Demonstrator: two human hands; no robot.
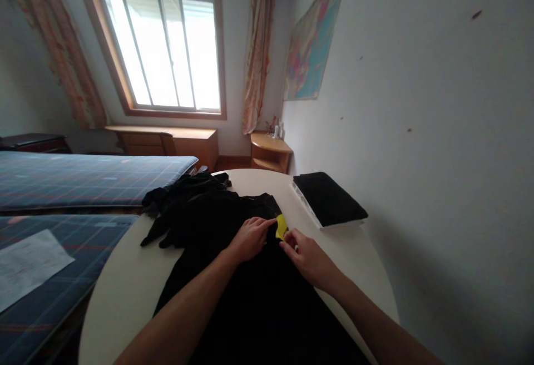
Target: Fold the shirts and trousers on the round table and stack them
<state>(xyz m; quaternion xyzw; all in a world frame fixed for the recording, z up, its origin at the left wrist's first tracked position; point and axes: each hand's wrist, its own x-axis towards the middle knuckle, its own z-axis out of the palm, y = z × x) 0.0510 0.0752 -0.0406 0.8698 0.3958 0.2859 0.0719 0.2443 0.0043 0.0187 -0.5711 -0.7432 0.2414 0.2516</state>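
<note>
The yellow piece [282,227] lies on the far right part of the black cloth [267,292], between your two hands. Your left hand [252,238] reaches it with the extended index finger; its thumb is hidden, so I cannot tell whether it grips. Your right hand [303,255] has curled fingers, and it seems to pinch the lower right edge of the piece. I judge that the step in hand is fine finger work on this piece; the next move calls, I think, for a steady left finger and a light right pinch, without pulling the cloth. Beyond your left hand, rumpled black fabric [196,209] reaches the edge of the round counter [120,281]. On the right, well apart, rests a folded black bundle [329,198] with something white under it.
</note>
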